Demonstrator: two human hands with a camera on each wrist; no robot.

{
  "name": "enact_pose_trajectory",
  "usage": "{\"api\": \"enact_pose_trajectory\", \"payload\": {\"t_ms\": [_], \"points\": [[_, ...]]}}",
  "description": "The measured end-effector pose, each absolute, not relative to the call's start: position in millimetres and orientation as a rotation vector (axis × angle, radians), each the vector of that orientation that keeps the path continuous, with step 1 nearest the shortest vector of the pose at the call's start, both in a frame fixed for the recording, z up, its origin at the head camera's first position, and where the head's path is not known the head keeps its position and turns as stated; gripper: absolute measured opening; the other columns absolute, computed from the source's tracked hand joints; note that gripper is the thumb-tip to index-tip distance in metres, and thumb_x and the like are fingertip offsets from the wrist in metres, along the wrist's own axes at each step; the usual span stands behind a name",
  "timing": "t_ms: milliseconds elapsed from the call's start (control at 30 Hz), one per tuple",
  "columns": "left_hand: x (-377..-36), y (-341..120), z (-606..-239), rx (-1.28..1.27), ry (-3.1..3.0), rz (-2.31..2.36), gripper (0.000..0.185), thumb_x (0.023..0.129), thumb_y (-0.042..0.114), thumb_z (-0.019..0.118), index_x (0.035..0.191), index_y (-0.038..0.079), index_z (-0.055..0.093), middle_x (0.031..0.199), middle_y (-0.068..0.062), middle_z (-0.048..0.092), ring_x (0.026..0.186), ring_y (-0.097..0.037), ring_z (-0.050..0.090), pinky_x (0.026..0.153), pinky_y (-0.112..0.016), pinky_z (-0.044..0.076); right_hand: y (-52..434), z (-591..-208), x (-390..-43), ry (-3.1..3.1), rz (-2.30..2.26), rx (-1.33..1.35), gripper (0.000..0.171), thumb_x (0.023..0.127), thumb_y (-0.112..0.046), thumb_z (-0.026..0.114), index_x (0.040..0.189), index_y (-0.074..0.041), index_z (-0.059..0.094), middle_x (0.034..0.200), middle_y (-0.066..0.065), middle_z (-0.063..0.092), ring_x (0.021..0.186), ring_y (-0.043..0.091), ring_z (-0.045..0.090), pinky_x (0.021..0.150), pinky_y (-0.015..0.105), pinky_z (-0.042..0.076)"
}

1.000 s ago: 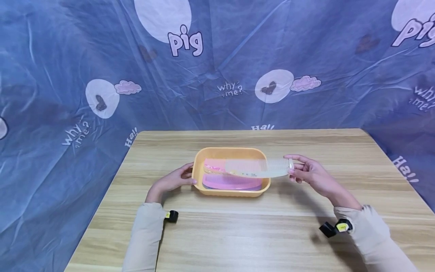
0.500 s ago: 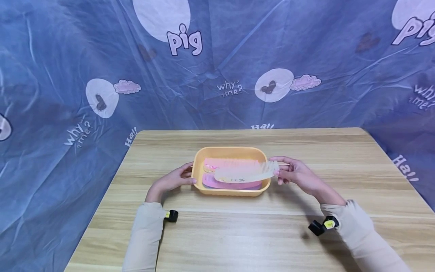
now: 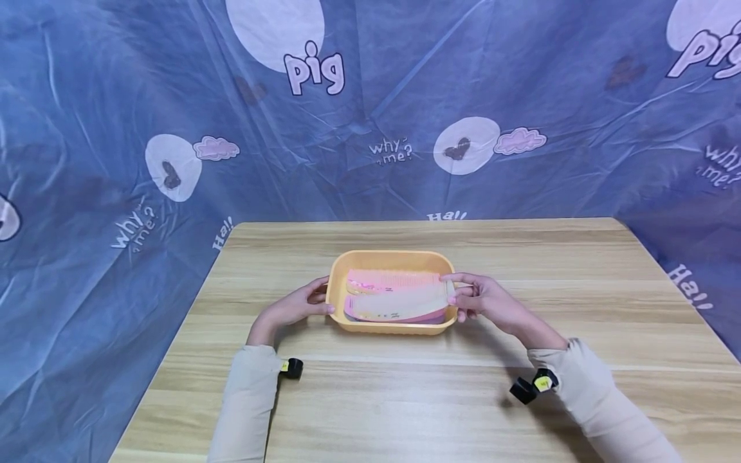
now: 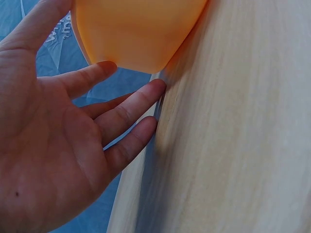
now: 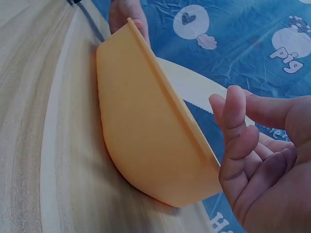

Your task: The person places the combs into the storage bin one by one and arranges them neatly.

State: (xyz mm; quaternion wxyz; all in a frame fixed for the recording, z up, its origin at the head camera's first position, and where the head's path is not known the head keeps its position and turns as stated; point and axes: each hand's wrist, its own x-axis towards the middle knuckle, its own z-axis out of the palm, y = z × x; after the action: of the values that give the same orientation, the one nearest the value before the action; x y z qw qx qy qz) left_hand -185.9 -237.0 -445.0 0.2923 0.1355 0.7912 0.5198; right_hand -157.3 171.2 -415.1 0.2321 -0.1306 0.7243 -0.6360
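A pale, translucent comb (image 3: 399,305) slants over the yellow plastic basket (image 3: 393,329), its right end pinched between thumb and fingers of my right hand (image 3: 483,301). Under it a pink comb (image 3: 399,280) with a patterned handle and a brighter pink comb (image 3: 437,316) lie in the basket. The right wrist view has the pale comb (image 5: 194,80) showing past the basket rim. With spread, fairly straight fingers, my left hand (image 3: 292,305) touches the basket's left end. One fingertip rests against the outer wall in the left wrist view, where the thumb tip is out of frame.
The basket stands on a light wooden table (image 3: 376,399). Behind the table hangs a blue printed cloth (image 3: 359,186). A small black wrist camera (image 3: 293,368) sits by the left sleeve, another black camera (image 3: 523,390) by the right.
My right hand has moved left and slightly down with the pale comb, bringing it from the basket's right side to over the basket. The left hand and basket stay put.
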Motion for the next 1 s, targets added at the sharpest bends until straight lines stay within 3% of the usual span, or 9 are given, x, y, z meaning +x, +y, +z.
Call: {"api": "enact_pose_trajectory", "payload": {"t_ms": [567,833,1000], "points": [[-177,-234,-446,0.353,2.138,1.375,0.084,0.091,0.029,0.067,0.155,0.012,0.016,0.156,-0.018,0.032,0.142,-0.032,0.036,0.118,-0.048,0.027,162,-417,-157,2.106,-1.624,-0.26,0.06,0.087,-0.011,0.068,0.141,0.0,0.043,0.076,0.005,0.068,0.053,0.01,0.061,0.049,0.022,0.041],[-173,-232,-444,0.34,2.129,1.386,0.085,0.09,0.03,0.068,0.155,0.012,0.016,0.156,-0.018,0.032,0.142,-0.032,0.036,0.118,-0.048,0.027,163,-417,-155,2.113,-1.627,-0.26,0.06,0.087,-0.007,0.067,0.14,0.003,0.041,0.081,0.008,0.07,0.052,0.011,0.059,0.051,0.026,0.051],[-171,-231,-443,0.333,2.138,1.383,0.082,0.092,0.026,0.067,0.155,0.012,0.016,0.155,-0.019,0.033,0.142,-0.032,0.036,0.118,-0.049,0.026,167,-417,-155,2.14,-1.63,-0.24,0.058,0.087,-0.007,0.067,0.138,0.004,0.04,0.078,0.009,0.069,0.052,0.011,0.059,0.05,0.025,0.049]]}}
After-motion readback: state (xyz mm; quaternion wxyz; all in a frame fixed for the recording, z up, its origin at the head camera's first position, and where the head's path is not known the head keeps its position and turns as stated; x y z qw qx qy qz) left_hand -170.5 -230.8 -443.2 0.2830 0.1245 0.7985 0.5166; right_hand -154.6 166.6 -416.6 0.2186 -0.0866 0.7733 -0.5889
